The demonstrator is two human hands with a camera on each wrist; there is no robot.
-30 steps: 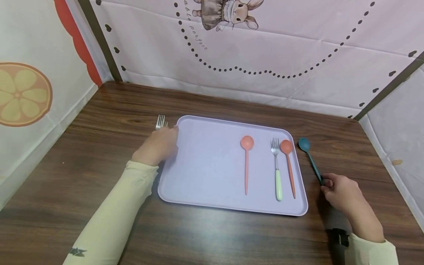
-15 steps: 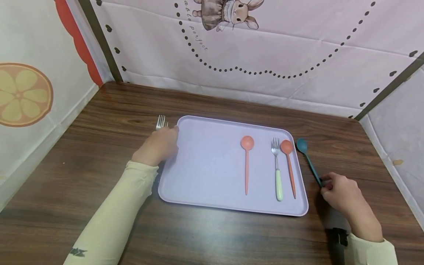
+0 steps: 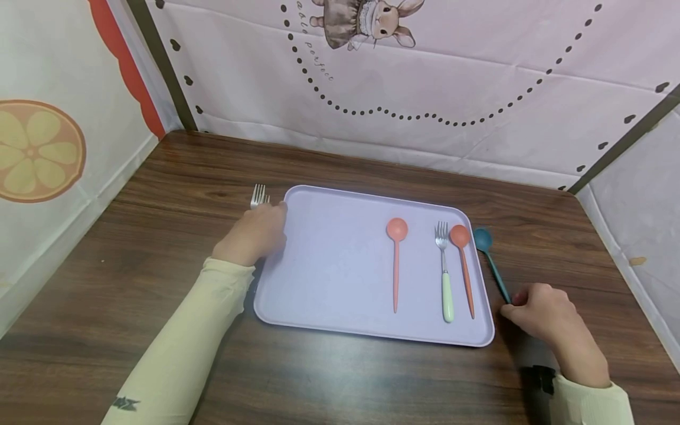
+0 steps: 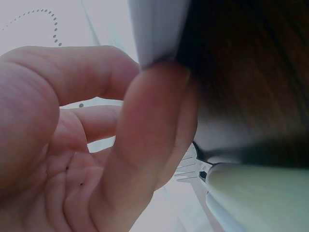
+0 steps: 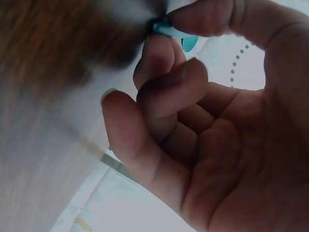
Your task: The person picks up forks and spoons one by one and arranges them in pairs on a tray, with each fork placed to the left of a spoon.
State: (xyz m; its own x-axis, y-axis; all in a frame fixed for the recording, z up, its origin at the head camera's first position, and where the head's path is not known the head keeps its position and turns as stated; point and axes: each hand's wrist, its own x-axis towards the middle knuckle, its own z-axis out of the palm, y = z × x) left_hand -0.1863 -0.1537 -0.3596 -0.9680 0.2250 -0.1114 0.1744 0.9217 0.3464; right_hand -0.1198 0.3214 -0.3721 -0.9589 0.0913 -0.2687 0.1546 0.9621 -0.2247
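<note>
At the left edge of the lilac tray [image 3: 329, 265], my left hand [image 3: 255, 233] grips the rim; the left wrist view shows thumb and fingers against the tray edge [image 4: 159, 34]. Metal forks [image 3: 258, 196] show only their tines beyond this hand in the head view. My right hand [image 3: 547, 316] pinches the handle end of a teal spoon [image 3: 495, 273], just right of the tray. Its bowl points away from me, close by the tray's right rim. In the right wrist view the teal handle [image 5: 166, 30] sits between thumb and fingertips, the other fingers curled.
On the tray lie a pink spoon [image 3: 395, 265], a fork with a pale green handle [image 3: 445, 277] and an orange spoon [image 3: 464, 265], roughly side by side. Brown wooden table [image 3: 340, 383] surrounds the tray. Printed cloth [image 3: 467, 71] hangs along the back and sides.
My right hand has shifted slightly left, and the teal spoon has slid left and a little toward me, its bowl now nearer the tray rim. My left hand stays in place.
</note>
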